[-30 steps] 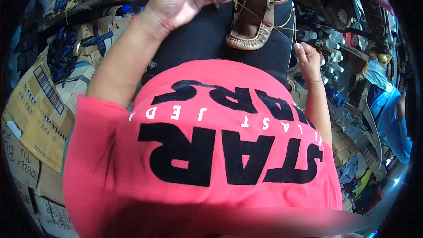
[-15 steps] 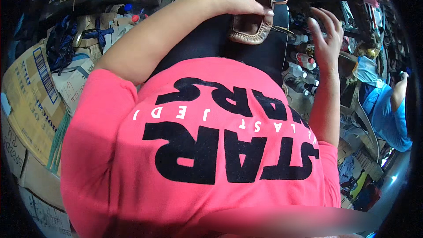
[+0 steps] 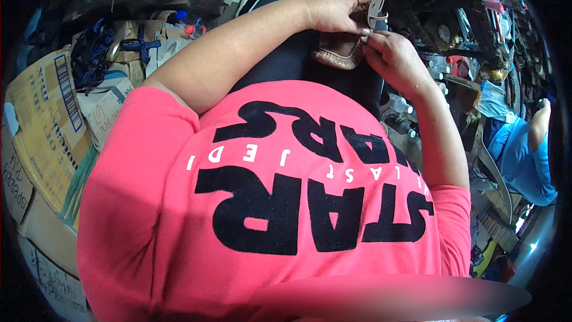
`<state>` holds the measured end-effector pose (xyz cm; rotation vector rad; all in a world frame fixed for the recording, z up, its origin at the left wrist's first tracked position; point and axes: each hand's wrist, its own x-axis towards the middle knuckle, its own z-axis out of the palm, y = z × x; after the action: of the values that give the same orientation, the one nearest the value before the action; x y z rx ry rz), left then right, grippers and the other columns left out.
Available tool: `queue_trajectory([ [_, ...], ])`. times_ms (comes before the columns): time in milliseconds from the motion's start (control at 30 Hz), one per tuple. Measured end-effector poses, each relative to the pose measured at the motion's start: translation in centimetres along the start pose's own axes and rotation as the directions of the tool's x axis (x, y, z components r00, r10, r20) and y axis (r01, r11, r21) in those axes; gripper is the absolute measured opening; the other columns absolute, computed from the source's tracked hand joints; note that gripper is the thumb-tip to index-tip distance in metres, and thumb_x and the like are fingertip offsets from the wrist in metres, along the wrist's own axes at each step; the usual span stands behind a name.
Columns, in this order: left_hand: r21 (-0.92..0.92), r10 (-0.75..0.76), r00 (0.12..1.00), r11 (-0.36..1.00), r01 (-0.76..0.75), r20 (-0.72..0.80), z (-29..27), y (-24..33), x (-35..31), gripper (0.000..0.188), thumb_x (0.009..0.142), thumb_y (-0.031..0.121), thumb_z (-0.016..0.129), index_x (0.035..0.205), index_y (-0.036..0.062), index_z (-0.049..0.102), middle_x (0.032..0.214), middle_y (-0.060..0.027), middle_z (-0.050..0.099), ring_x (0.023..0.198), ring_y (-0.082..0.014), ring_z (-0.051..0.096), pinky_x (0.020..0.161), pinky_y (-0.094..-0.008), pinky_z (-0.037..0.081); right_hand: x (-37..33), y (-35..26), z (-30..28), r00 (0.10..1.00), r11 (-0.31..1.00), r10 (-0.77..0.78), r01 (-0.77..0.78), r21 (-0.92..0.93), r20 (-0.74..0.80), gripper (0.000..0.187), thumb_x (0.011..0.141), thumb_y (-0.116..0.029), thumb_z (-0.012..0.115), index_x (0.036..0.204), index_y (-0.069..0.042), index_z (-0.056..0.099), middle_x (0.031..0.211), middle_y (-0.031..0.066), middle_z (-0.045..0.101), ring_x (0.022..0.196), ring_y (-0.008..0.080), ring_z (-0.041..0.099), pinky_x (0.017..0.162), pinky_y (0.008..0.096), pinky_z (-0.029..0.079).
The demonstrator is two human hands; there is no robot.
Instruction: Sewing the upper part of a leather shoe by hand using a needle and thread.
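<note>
A brown leather moccasin [image 3: 335, 58] with a stitched, puckered toe rests over my dark-clothed lap at the top of the view. My left hand [image 3: 341, 9] grips its side, fingers closed near a tan strap piece [image 3: 375, 8] with a short lace end. From the right, my right hand [image 3: 400, 61] meets the left at the shoe's edge. Its thumb and fingers are pinched together, and whatever lies between them is too small to make out. Part of the shoe is hidden behind my hands.
A yellowish cardboard box [image 3: 44, 137] stands at the left, beside a dark blue bundle [image 3: 92, 53]. Several plastic bottles [image 3: 400, 105] lie right of my lap. Farther right is another person in blue [image 3: 517, 158]. Dark cluttered shelving [image 3: 471, 18] fills the upper right.
My right hand has come in from the right, where it was open and apart, and closed beside my left hand at the shoe. The left hand keeps its hold.
</note>
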<state>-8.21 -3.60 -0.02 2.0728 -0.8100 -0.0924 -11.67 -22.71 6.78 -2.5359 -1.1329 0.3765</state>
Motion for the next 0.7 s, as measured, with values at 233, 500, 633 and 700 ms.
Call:
queue_trajectory([
  [233, -0.021, -0.030, 0.999, 0.999, 0.030, -0.019, 0.6, -0.4, 0.1, 0.054, 0.073, 0.030, 0.075, 0.117, 0.0093, 0.054, 0.120, -0.0113, 0.047, 0.113, -0.0269, 0.048, 0.099, -0.0325, 0.037, -3.6, -1.7, -0.4, 0.993, 0.986, 0.116, -0.112, 0.121, -0.023, 0.015, 0.078, -0.010, 0.059, 0.074, 0.001, 0.050, 0.072, 0.0186, 0.053, 0.071, 0.0393, 0.054, 0.061, 0.0429, 0.043],
  [500, 0.075, -0.039, 0.978, 0.996, 0.055, -0.205, -2.2, 1.5, -2.3, 0.050, 0.072, 0.031, 0.075, 0.113, 0.0081, 0.059, 0.114, -0.0100, 0.055, 0.107, -0.0256, 0.053, 0.095, -0.0327, 0.040, -6.8, -1.3, -1.7, 0.879, 0.809, 0.462, -0.365, 0.460, -0.117, 0.015, 0.085, -0.012, 0.065, 0.083, 0.002, 0.060, 0.073, 0.0046, 0.051, 0.064, 0.0128, 0.047, 0.058, 0.0255, 0.038],
  [633, -0.161, -0.248, 0.942, 0.963, 0.215, -0.226, -7.8, 1.6, -7.7, 0.040, 0.075, 0.025, 0.074, 0.107, 0.0053, 0.061, 0.101, -0.0052, 0.063, 0.098, -0.0158, 0.058, 0.088, -0.0289, 0.043, -5.1, -1.5, -1.5, 0.916, 0.899, 0.315, -0.202, 0.389, -0.250, 0.021, 0.083, -0.003, 0.063, 0.103, -0.007, 0.067, 0.078, 0.0052, 0.056, 0.072, 0.0126, 0.056, 0.064, 0.0248, 0.044],
  [700, -0.166, -0.438, 0.881, 0.896, 0.412, -0.177, -11.3, 0.5, -11.4, 0.036, 0.075, 0.019, 0.074, 0.106, 0.0048, 0.062, 0.098, -0.0041, 0.064, 0.095, -0.0142, 0.058, 0.086, -0.0280, 0.044, -4.5, -1.5, -1.4, 0.925, 0.925, 0.284, -0.194, 0.327, -0.252, 0.023, 0.082, -0.001, 0.062, 0.103, -0.007, 0.068, 0.079, 0.0062, 0.057, 0.072, 0.0144, 0.057, 0.064, 0.0256, 0.045],
])
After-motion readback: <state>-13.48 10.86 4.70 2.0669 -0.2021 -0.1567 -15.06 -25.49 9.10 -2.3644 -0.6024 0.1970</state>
